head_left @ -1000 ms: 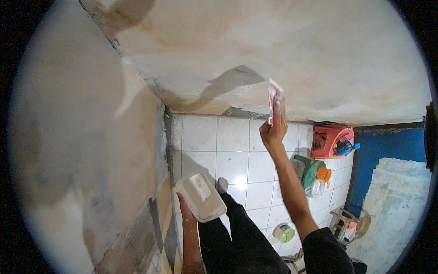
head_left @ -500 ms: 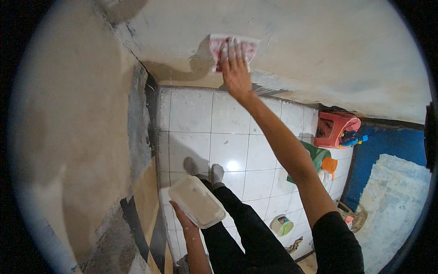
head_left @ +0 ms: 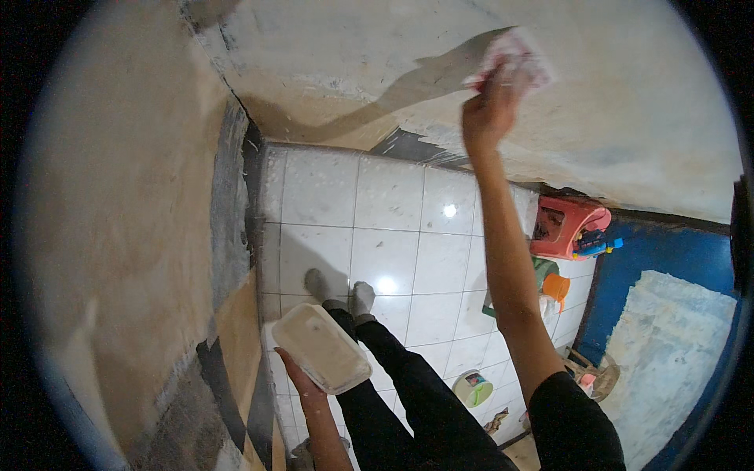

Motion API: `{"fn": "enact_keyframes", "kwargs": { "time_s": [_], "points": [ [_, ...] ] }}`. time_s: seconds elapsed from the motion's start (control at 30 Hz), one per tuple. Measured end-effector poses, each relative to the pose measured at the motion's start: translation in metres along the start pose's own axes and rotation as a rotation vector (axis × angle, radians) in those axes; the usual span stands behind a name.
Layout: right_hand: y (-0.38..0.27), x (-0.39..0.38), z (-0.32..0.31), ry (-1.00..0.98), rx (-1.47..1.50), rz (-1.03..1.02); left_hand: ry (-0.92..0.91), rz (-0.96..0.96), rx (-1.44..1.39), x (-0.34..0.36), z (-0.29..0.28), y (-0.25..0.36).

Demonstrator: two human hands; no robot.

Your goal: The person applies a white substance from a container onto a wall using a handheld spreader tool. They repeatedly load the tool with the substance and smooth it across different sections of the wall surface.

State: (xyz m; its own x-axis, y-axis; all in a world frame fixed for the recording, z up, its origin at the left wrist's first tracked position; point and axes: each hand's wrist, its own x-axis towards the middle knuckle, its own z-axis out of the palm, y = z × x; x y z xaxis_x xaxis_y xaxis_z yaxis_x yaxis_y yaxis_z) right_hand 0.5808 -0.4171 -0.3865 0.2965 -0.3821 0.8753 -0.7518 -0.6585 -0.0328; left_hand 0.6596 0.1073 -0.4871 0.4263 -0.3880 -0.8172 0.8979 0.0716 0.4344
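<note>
My right hand (head_left: 496,110) is raised at the wall (head_left: 628,102), its fingers closed on a thin red-and-white sheet (head_left: 536,59). Motion smears both, and I cannot tell whether the sheet touches the wall or what it is made of. A long shadow falls on the wall to the left of the hand. Low in front of my legs, my left hand (head_left: 302,378) grips the near left side of an off-white rectangular tub (head_left: 322,349). Something pale lies inside the tub, which is tilted a little. Small white specks show over the floor.
White tiles cover the floor (head_left: 385,200). To the right stand a red plastic stool (head_left: 561,228) with bottles by it, a green container (head_left: 544,271), an orange cup (head_left: 557,287) and a small white-and-green bucket (head_left: 473,389). A patchy wall (head_left: 133,235) rises close on my left.
My right hand has swept up and to the right along the wall with the sheet, and its wrist has turned. The left hand still holds the tub; the view has shifted slightly.
</note>
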Motion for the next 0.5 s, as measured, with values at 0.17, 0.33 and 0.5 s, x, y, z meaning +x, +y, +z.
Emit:
{"fn": "enact_keyframes", "kwargs": {
  "time_s": [0.17, 0.33, 0.5],
  "points": [
    [-0.037, -0.106, 0.028, -0.399, 0.233, -0.007, 0.057, 0.015, 0.078, -0.004, 0.028, 0.013],
    [-0.063, -0.088, -0.018, -0.422, 0.208, -0.032, -0.084, -0.035, -0.052, 0.003, 0.021, 0.008],
    [-0.076, 0.058, -0.067, 0.141, 0.102, -0.236, -0.047, -0.069, -0.087, 0.003, 0.007, -0.008]
  ]
}}
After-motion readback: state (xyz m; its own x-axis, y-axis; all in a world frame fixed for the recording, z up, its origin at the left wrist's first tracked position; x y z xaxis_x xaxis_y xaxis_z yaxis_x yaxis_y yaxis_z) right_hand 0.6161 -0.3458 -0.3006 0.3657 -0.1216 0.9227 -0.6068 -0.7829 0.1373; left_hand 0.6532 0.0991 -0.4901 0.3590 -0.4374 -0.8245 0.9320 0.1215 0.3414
